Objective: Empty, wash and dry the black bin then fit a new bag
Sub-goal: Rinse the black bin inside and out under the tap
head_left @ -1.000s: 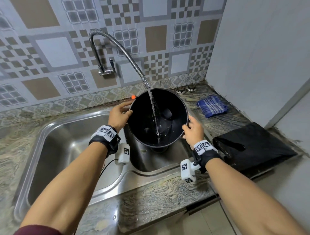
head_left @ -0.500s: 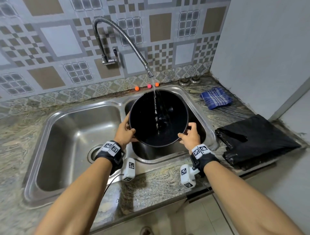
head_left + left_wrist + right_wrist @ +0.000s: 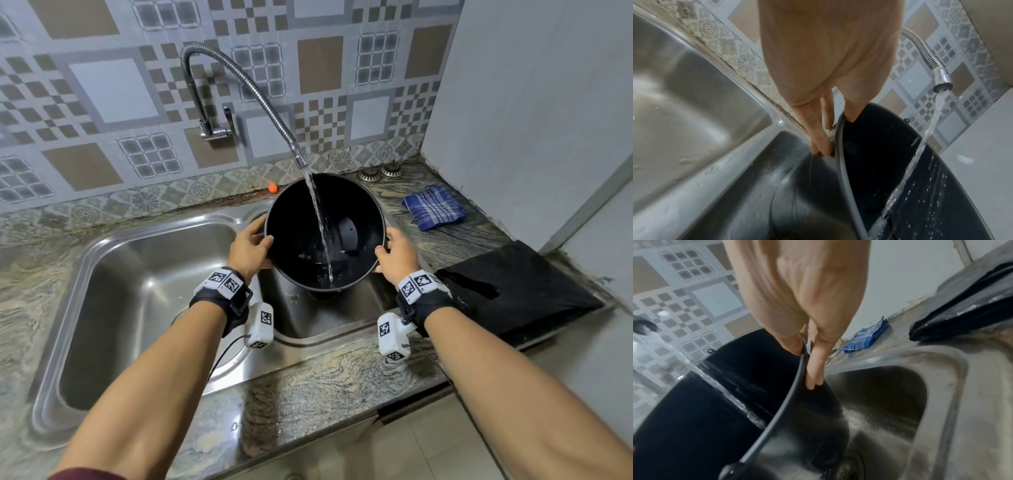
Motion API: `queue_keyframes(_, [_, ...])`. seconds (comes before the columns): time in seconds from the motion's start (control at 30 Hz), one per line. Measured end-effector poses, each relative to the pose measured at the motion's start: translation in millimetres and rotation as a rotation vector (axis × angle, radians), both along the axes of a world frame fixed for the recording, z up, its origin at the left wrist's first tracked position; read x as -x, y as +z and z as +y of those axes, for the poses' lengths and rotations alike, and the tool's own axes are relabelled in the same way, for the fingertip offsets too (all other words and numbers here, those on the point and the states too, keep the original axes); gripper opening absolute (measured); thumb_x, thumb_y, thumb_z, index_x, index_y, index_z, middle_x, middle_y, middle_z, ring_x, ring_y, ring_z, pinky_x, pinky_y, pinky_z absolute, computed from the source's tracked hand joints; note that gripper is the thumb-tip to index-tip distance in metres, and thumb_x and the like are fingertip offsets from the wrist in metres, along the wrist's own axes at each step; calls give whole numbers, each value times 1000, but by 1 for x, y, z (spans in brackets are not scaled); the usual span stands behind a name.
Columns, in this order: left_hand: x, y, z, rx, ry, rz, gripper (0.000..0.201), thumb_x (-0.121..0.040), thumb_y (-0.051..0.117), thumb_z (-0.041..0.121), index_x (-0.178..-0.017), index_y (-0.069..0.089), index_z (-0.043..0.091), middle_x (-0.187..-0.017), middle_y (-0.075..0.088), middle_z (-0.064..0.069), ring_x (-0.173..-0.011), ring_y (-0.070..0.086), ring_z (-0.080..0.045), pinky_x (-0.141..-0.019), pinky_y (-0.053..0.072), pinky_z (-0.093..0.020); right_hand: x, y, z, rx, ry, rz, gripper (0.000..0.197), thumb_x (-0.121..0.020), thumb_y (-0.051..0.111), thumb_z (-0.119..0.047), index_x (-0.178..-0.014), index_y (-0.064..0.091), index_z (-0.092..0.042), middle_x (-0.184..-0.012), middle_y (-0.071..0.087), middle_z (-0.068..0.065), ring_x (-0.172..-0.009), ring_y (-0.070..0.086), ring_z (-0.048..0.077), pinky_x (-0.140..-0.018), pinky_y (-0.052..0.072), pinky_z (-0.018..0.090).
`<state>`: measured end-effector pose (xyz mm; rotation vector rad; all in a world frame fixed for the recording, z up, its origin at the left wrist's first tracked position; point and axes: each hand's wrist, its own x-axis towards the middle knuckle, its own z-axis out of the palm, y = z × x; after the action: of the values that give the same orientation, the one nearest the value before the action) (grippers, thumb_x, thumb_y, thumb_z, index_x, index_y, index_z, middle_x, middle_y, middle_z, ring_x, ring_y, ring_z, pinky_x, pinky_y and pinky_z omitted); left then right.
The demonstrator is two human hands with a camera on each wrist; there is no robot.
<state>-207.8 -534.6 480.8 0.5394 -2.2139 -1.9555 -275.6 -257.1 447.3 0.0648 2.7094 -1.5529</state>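
I have the black bin [image 3: 325,233] at frame centre, tilted over the right sink basin [image 3: 373,301] under the faucet stream [image 3: 320,222] — left hand [image 3: 248,248] and right hand [image 3: 397,255] each pinch its thin rim, thumb inside — stiff, light, wet, likely slippery, so I'd keep opposite-rim holds

Black bin [image 3: 298,236] base hidden in sink basin, right basin's drain covered, fingertips [image 3: 812,382] behind rim.
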Motion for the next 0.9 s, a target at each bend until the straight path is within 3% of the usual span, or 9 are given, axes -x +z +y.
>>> queue_keyframes(0.07, [-1, 0, 4, -36, -4, -17, 53, -97, 53, 4, -140, 50, 35, -113, 70, -4, -94, 67, -28, -83, 56, -60, -5, -2, -1, 57, -49, -5, 28, -88, 55, -9, -113, 55, -22, -94, 66, 6, -82, 69, 34, -65, 60, 50])
queue_keyframes(0.13, [-5, -2, 13, -51, -56, -87, 59, -96, 56, 6, -143, 41, 38, -119, 66, -7, -99, 66, -32, -76, 58, -58, -11, -5, -6, 112, -91, -22, 26, -88, 55, -5, -109, 54, -20, -94, 65, 7, -83, 69, 32, -64, 61, 48])
queue_keyframes(0.23, [-11, -9, 22, -141, -76, -106, 73, -93, 49, -9, -144, 35, 42, -117, 63, -10, -95, 69, -33, -61, 61, -44, -17, -9, -12, 133, -116, -14, 25, -88, 56, -6, -108, 54, -20, -89, 64, -1, -88, 67, 29, -68, 61, 48])
queue_keyframes(0.33, [-11, -9, 18, -173, -49, -65, 79, -91, 41, -19, -147, 35, 37, -114, 62, -9, -91, 68, -31, -58, 60, -41, -23, -6, -12, 163, -101, -66, 27, -86, 60, -9, -108, 51, -22, -101, 63, 8, -96, 64, 30, -59, 62, 40])
queue_keyframes(0.53, [3, -4, 8, -56, -15, -22, 79, -86, 42, -20, -140, 48, 37, -117, 66, -10, -100, 67, -33, -60, 60, -49, -15, 3, -5, -16, -7, -240, 48, -76, 70, -18, -118, 47, -16, -106, 59, 11, -89, 66, 29, -63, 62, 38])
queue_keyframes(0.63, [10, 1, 0, 53, 52, -8, 77, -83, 44, -18, -135, 53, 37, -111, 68, 0, -99, 69, -31, -64, 60, -52, -7, 5, -7, -53, 14, -130, 59, -76, 66, -38, -131, 45, -27, -116, 64, 5, -100, 66, 30, -76, 60, 45])
queue_keyframes(0.7, [11, 6, -5, 120, 66, -4, 74, -83, 46, -17, -139, 52, 31, -113, 65, 4, -106, 67, -30, -76, 60, -54, 0, 6, -7, -79, 42, -69, 63, -77, 58, -46, -137, 39, -38, -124, 63, 1, -106, 64, 29, -82, 57, 49])
queue_keyframes(0.77, [12, 12, -7, 179, 54, 13, 69, -85, 46, -17, -141, 51, 24, -115, 62, 3, -110, 64, -27, -86, 57, -51, 2, 11, -8, -46, 78, -54, 55, -85, 56, -31, -137, 41, -41, -119, 66, 2, -96, 68, 29, -78, 59, 48])
queue_keyframes(0.9, [15, 22, -12, 201, 22, 84, 57, -90, 52, -11, -134, 57, 24, -113, 63, 3, -104, 64, -18, -89, 57, -49, -5, 10, -11, 89, 65, -112, 52, -88, 54, -3, -133, 47, -28, -108, 67, 10, -82, 70, 29, -63, 62, 45])
